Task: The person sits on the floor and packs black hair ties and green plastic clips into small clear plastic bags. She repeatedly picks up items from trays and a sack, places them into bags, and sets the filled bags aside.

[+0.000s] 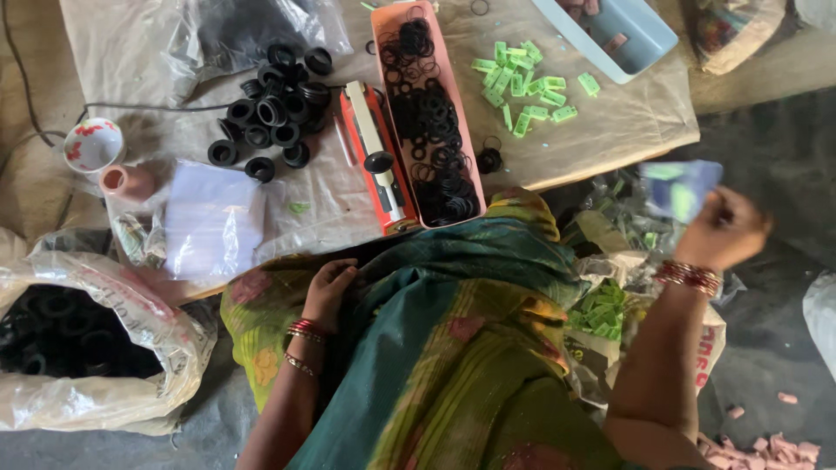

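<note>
My right hand [723, 228] is raised at the right, out past the low table's edge, closed around a small clear packet [682, 184] with green pieces inside; it looks blurred. My left hand [328, 290] rests on my lap against the green and yellow cloth, fingers curled, holding nothing that I can see. In front of me lies a long pink tray [386, 35] full of thin black rings, with a red sealing tool [376, 157] beside it. Loose green plastic pieces [525, 87] lie scattered on the table's right part.
A heap of black rubber bushings [272, 104] sits left of the tray, near a stack of clear bags [212, 219] and a white cup [91, 144]. A sack of black rings [61, 331] stands at left. A blue-grey tray [646, 39] at top right. Bags of green pieces [601, 309] by my right knee; pink pieces [766, 448] on the floor.
</note>
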